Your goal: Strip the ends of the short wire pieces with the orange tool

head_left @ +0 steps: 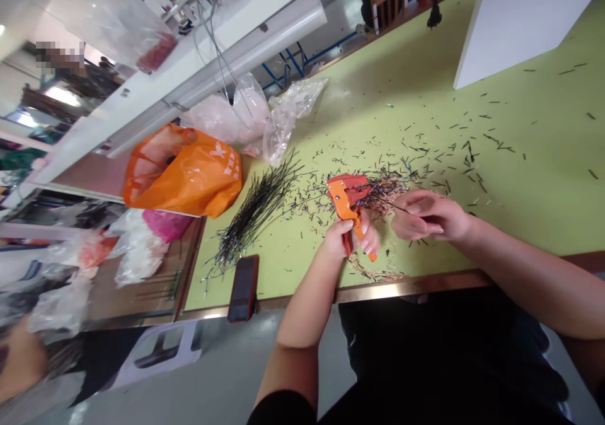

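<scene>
Wire tip: the far end of the thin black wire (401, 209) is lost against the dark head of the orange-and-red, pistol-shaped hand tool (338, 193); whether it sits inside cannot be told.
Tool handles: partly covered by fingers, so how far they are squeezed is unclear.
White panel: the flat white board (520, 24) is cut off by the top edge.
Left grip: the left hand (336, 239) is wrapped around the tool's handles.
Right grip: the right hand (428, 215) has thumb and fingers pressed together, pinching the wire.
Tool's place: at the heap of black and copper-coloured clippings (386, 193), over the pale green surface (368, 106).
Wire sheaf: long, loose black wires (262, 204) lie left of the tool, near the orange plastic bag (189, 173); their ends blur together.
</scene>
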Demonstrator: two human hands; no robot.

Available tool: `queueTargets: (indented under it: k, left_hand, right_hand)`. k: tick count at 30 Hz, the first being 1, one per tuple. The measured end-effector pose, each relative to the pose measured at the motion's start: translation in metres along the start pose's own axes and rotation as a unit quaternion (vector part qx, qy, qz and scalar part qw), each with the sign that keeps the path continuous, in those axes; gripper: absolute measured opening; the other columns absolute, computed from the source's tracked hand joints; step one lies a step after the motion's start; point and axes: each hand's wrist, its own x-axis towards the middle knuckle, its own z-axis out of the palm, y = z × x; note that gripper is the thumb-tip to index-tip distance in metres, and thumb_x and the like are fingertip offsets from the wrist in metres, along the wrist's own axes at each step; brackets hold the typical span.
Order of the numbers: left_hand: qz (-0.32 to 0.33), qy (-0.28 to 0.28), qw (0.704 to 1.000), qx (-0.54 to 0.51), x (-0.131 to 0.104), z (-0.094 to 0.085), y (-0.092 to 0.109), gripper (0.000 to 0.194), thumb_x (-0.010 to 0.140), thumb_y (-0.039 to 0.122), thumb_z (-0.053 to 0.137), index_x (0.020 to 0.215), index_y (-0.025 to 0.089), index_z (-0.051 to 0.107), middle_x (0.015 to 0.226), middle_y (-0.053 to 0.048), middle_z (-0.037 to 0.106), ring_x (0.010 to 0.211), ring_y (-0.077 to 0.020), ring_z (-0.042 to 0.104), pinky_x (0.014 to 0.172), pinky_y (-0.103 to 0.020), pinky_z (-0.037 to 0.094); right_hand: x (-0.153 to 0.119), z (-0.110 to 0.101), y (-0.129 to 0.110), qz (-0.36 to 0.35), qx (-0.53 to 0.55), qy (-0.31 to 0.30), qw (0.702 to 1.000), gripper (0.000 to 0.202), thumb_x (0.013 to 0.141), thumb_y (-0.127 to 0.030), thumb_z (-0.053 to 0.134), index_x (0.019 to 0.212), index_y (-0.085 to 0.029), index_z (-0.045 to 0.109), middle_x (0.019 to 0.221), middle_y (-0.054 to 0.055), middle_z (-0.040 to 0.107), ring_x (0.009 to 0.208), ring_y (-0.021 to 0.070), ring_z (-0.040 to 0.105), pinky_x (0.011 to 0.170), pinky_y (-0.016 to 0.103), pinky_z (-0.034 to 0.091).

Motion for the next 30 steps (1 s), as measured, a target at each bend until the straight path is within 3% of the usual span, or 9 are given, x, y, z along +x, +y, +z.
queueTargets:
  k: [8,14,19,25,30]
  left_hand:
    - [-0.042,-0.057,0.997,-0.002,0.001,-0.002,-0.008,0.057,0.064,0.074,0.076,0.067,0.022,0.051,0.048,0.001,0.053,0.042,-0.0183,0.055,0.053,-0.036,0.051]
    - [-0.046,-0.059,0.997,-0.025,0.001,-0.005,-0.012,0.056,0.065,0.074,0.073,0.068,0.022,0.051,0.046,0.001,0.052,0.039,-0.0182,0.053,0.048,-0.034,0.048]
    - [-0.045,-0.081,0.995,-0.037,0.001,0.001,-0.009,0.054,0.065,0.071,0.075,0.067,0.021,0.054,0.051,-0.001,0.057,0.044,-0.0205,0.057,0.052,-0.037,0.052]
    - [-0.022,-0.105,0.992,-0.064,0.001,0.002,-0.010,0.047,0.072,0.064,0.075,0.071,0.020,0.059,0.052,-0.001,0.057,0.045,-0.0201,0.058,0.053,-0.036,0.053]
    - [-0.029,-0.079,0.995,-0.057,0.000,-0.004,-0.012,0.051,0.069,0.068,0.076,0.069,0.020,0.056,0.048,0.000,0.056,0.041,-0.0191,0.056,0.049,-0.034,0.051]
  right_hand:
    - [0.000,-0.009,0.002,0.041,0.083,0.043,0.995,0.048,0.082,-0.040,0.070,0.051,-0.023,0.037,0.033,-0.010,0.009,0.039,0.0107,0.012,0.041,0.024,0.019]
    - [0.001,-0.009,0.009,0.033,0.127,-0.021,0.991,0.048,0.086,-0.035,0.066,0.051,-0.022,0.037,0.033,-0.010,0.011,0.037,0.0100,0.011,0.040,0.022,0.018]
    - [0.003,-0.010,0.013,0.013,0.150,-0.043,0.988,0.043,0.090,-0.027,0.061,0.053,-0.020,0.039,0.035,-0.009,0.012,0.038,0.0095,0.012,0.040,0.020,0.019]
    - [0.005,-0.011,0.012,0.004,0.158,-0.001,0.987,0.046,0.088,-0.028,0.065,0.052,-0.019,0.036,0.035,-0.009,0.010,0.039,0.0092,0.008,0.040,0.018,0.019]
    - [0.006,-0.010,0.016,0.023,0.166,0.013,0.986,0.044,0.086,-0.027,0.065,0.053,-0.019,0.036,0.036,-0.010,0.012,0.040,0.0089,0.009,0.040,0.018,0.019]
